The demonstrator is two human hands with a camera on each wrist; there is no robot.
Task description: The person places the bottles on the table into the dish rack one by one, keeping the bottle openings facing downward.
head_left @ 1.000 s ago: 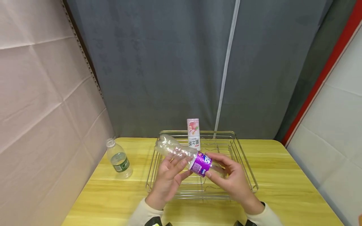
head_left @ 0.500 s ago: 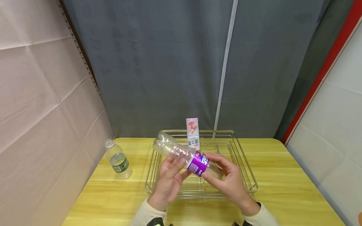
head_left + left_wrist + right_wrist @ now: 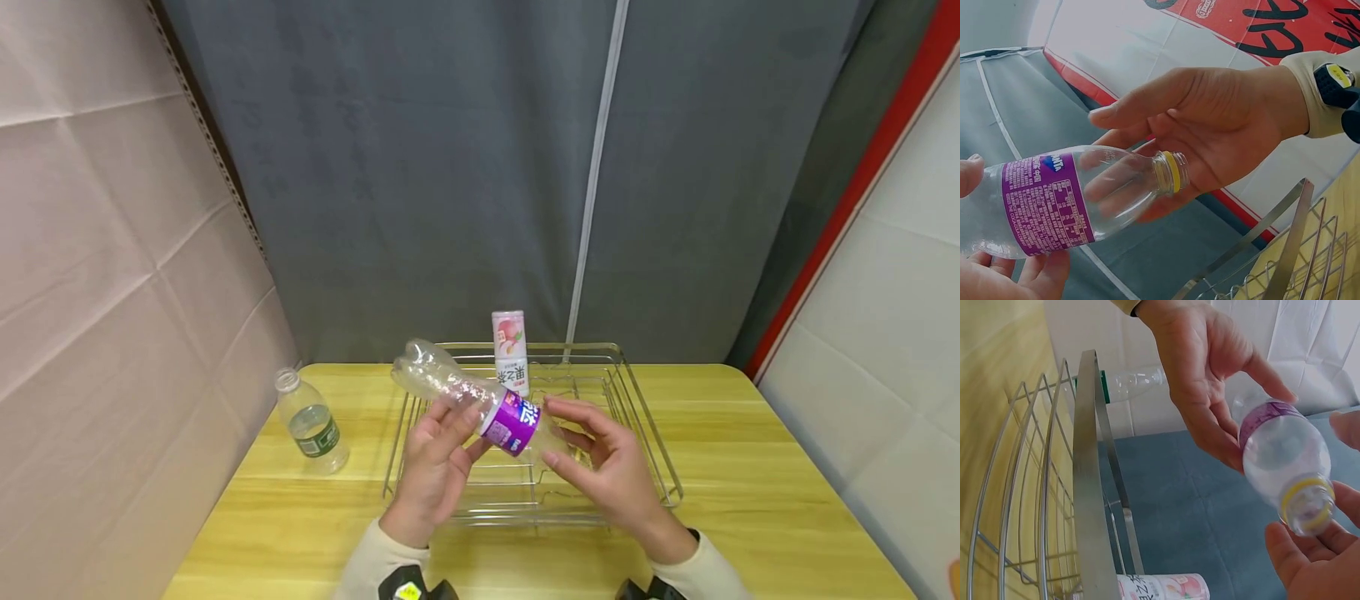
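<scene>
We are holding a clear bottle (image 3: 480, 398) with a purple label in the air above the wire rack (image 3: 652, 433), tilted, with its base pointing up to the left and its open neck toward the right. Our left hand (image 3: 438, 467) is curling its fingers and thumb around the bottle's body by the label. Our right hand (image 3: 607, 467) is lying spread and relaxed under the neck with its yellow ring (image 3: 1172, 172), fingers touching the bottle. A pink can (image 3: 510, 350) is standing upright at the rack's far edge. The rack is sitting in the middle of the yellow table (image 3: 750, 467). A small water bottle (image 3: 309, 421) is standing near the table's far left corner.
</scene>
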